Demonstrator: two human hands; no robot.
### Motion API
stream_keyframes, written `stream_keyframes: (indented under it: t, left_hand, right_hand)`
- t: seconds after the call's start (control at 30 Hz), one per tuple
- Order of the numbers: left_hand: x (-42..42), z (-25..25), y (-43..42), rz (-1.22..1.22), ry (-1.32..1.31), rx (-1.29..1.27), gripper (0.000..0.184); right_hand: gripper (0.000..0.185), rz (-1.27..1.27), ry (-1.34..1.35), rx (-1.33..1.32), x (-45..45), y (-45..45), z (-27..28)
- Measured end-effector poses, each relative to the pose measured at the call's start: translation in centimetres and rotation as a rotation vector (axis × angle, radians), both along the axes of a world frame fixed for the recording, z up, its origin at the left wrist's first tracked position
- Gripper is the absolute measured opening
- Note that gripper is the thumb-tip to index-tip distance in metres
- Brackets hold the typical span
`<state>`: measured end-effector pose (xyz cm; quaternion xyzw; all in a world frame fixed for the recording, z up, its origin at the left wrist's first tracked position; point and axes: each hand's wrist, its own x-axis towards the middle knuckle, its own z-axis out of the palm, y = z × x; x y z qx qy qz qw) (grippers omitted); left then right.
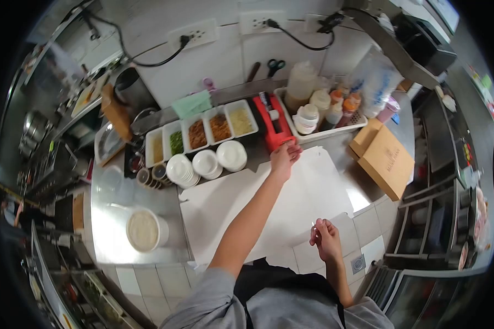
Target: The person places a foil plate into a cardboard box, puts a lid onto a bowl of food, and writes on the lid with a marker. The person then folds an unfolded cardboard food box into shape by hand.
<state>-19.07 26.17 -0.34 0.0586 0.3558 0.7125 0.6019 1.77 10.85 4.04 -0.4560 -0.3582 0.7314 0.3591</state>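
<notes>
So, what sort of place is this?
Probably a commercial kitchen, perhaps a restaurant's: there are chopped greens in a row of ingredient trays, stacked white bowls, and squeeze bottles at a metal counter.

Red dispenser (280, 130) partly behind the left fingers (292, 148), pale bit (314, 224) in the right fingers (320, 223) indistinct.

Your red tape dispenser (280, 127) sat lengthwise at the far edge of your flat, spread-out white sheet (220, 204); you pinched a pale scrap (313, 223), too small to make out.
</notes>
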Motion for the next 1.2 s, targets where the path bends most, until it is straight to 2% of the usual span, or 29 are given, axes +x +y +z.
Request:
stream_keyframes:
  t: [0.1,0.17,0.23,0.27,0.37,0.4,0.43,0.47,0.5,0.57,0.67,0.77,0.87,1.03,1.13,1.2]
  left_hand:
    - [0.8,-6.4,2.5,-0.08,-0.207,-0.019,0.006]
    - [1.1,-5.4,1.0,-0.169,-0.208,0.117,0.009]
    - [-0.3,3.3,-5.0,-0.022,-0.032,0.058,0.019]
    - [-2.0,4.3,-7.7,0.078,0.148,0.106,0.025]
    - [-10.7,5.7,-17.3,0.381,0.577,0.167,0.035]
    - [-13.7,7.1,-22.0,0.465,0.715,0.073,0.034]
    - [-16.2,7.2,-26.0,0.599,0.77,-0.054,0.033]
    - [-18.4,7.6,-30.0,0.679,0.758,-0.062,0.035]
    - [-21.6,5.9,-33.9,0.75,0.75,-0.192,0.036]
    - [-25.4,5.3,-39.0,0.869,0.87,-0.267,0.035]
    - [-28.4,4.8,-41.9,0.931,0.822,-0.361,0.031]
    - [-30.1,2.6,-42.9,0.894,0.728,-0.412,0.03]
    - [-30.9,-0.8,-43.7,0.798,0.546,-0.362,0.026]
    - [-31.0,-1.7,-44.6,0.508,0.239,-0.334,0.025]
    - [-31.4,-2.0,-45.2,0.397,0.224,-0.345,0.031]
    - [-31.1,-1.5,-44.8,0.506,0.313,-0.42,0.033]
  right_hand:
    - [0.029,0.011,-0.09,0.073,-0.3,-0.5,-0.6]
    - [0.029,0.035,-0.207,0.073,-0.3,-0.9,0.1]
    - [0.028,0.112,-0.177,0.122,0.0,-1.5,-0.3]
    - [0.027,0.192,-0.184,0.129,-0.7,-2.1,-0.4]
    - [0.023,0.422,-0.099,0.187,-5.3,-2.8,-0.9]
    - [0.022,0.552,-0.072,0.22,-8.3,-3.3,-0.4]
    - [0.024,0.663,-0.097,0.274,-11.4,-4.0,-1.0]
    - [0.027,0.804,-0.123,0.364,-14.8,-4.7,-1.1]
    - [0.032,0.89,-0.092,0.358,-18.2,-5.7,-1.0]
    - [0.037,1.042,-0.118,0.376,-23.9,-7.4,-1.1]
    - [0.04,1.103,-0.137,0.36,-28.7,-9.5,-1.8]
    - [0.039,1.07,-0.159,0.395,-30.5,-10.1,-3.1]
    - [0.04,1.131,-0.254,0.374,-31.0,-10.1,-3.7]
    - [0.038,1.228,-0.268,0.326,-32.5,-10.1,-4.5]
    - [0.036,1.222,-0.259,0.279,-33.5,-10.2,-4.5]
    - [0.036,1.182,-0.347,0.266,-33.6,-10.1,-3.9]
